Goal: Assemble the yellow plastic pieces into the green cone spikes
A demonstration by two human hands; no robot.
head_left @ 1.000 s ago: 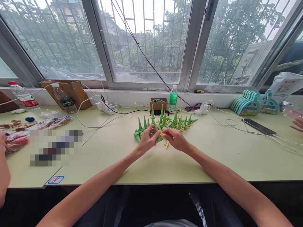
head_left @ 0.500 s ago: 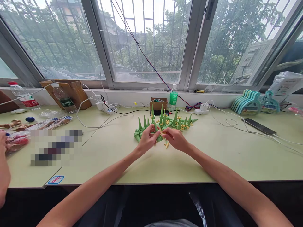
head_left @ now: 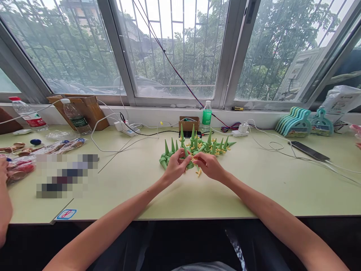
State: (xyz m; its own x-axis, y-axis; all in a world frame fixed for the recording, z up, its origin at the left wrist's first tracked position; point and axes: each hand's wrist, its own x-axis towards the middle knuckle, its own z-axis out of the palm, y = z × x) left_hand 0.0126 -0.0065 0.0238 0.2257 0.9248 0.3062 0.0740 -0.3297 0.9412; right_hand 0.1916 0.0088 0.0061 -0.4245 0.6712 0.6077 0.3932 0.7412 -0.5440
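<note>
My left hand (head_left: pixel 175 165) is closed around a green plastic watering spike (head_left: pixel 185 151), its pointed end sticking up past the thumb. Close beside it, my right hand (head_left: pixel 209 165) has thumb and forefinger pinched together at the spike's lower part. What those fingertips grip is hidden; a speck of yellow shows there. Behind both hands lies a cluster of similar green spikes (head_left: pixel 208 142), several standing point up, many with small yellow valves. One yellow valve (head_left: pixel 199 173) rests on the table just below my right fingers.
A green-labelled bottle (head_left: pixel 207 114) and small cardboard box (head_left: pixel 188 122) stand behind the pile. Cables and a phone (head_left: pixel 308 150) lie to the right, near teal plastic dustpans (head_left: pixel 293 122). At left are bottles, bagged items and another person's arm (head_left: pixel 5 203). Another person's fingers edge in at far right.
My hands and the spike hold almost the same position. At the far right edge, a pink item has shifted and another person's fingers now show.
</note>
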